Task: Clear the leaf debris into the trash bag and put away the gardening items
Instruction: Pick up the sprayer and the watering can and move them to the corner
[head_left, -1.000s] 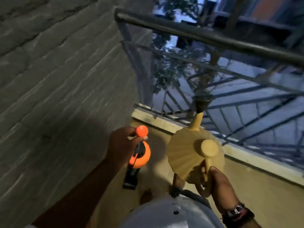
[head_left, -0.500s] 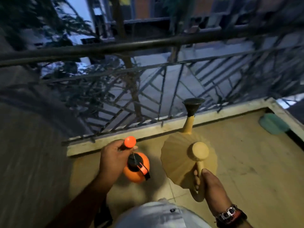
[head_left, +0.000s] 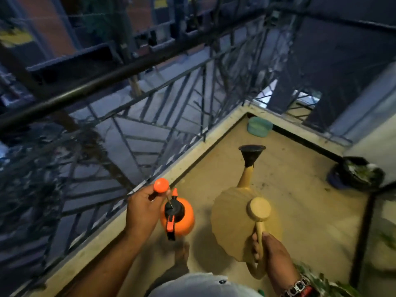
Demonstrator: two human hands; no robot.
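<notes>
Aloft, left hand grips round orange sprayer, right hand ribbed tan can.

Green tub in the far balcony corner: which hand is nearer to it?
Right. The right hand, gripping the yellow watering can handle, sits below the green tub; the left hand, holding the orange sprayer, is farther left by the railing.

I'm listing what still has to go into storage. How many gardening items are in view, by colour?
Orange: 1, the sprayer, held by the left hand.
Yellow: 1, the watering can, held by the right hand.
Green: 1, the tub in the far corner.
Black: 1, the bag of leaves.
Total: 4
</notes>
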